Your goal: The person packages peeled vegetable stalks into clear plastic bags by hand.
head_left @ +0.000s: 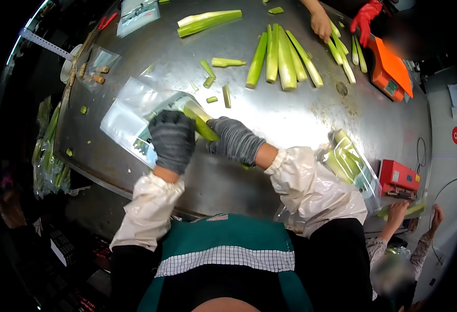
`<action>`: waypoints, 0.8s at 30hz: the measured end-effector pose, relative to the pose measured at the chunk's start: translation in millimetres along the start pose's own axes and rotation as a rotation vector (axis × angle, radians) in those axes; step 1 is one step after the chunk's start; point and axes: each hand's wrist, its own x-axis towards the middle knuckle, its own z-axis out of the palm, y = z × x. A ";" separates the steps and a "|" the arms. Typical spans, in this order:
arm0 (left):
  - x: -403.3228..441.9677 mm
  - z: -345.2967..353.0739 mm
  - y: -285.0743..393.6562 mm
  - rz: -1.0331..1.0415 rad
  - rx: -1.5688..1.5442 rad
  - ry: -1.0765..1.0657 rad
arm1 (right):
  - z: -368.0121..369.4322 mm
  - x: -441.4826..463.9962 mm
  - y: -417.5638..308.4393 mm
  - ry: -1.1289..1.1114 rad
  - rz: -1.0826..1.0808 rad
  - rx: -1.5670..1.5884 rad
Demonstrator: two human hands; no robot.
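Note:
My left hand (172, 141), in a grey knit glove, is closed over the edge of a clear printed plastic bag (158, 105). A pale green vegetable stalk (201, 125) lies between my two hands, its upper end at the bag. My right hand (233, 139), also gloved, has its fingers closed around the stalk's lower end. More clear bags (123, 124) lie in a stack under and left of my left hand. Short cut stalk pieces (227, 97) are scattered just beyond my hands.
Several stalks (286, 60) lie across the metal table (228, 190). A filled bag (345, 158) sits right, near a red sealing machine (399, 179) and a co-worker's hand (396, 214). At the back, a bare hand (321, 24) and red glove (364, 23) are near an orange scale (392, 67).

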 end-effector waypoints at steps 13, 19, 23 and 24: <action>-54.0 20.6 -11.7 -0.046 -0.283 0.039 | -135.6 240.5 138.3 0.336 0.238 -0.918; -63.1 24.4 -25.0 -0.039 -0.380 -0.065 | -152.7 326.3 159.2 0.335 0.241 -0.933; -61.0 28.7 -24.5 -0.036 -0.416 -0.057 | -154.0 323.2 152.4 0.239 0.163 -0.957; -60.6 27.0 -21.9 -0.030 -0.422 -0.051 | -149.3 311.7 147.3 0.244 0.168 -0.963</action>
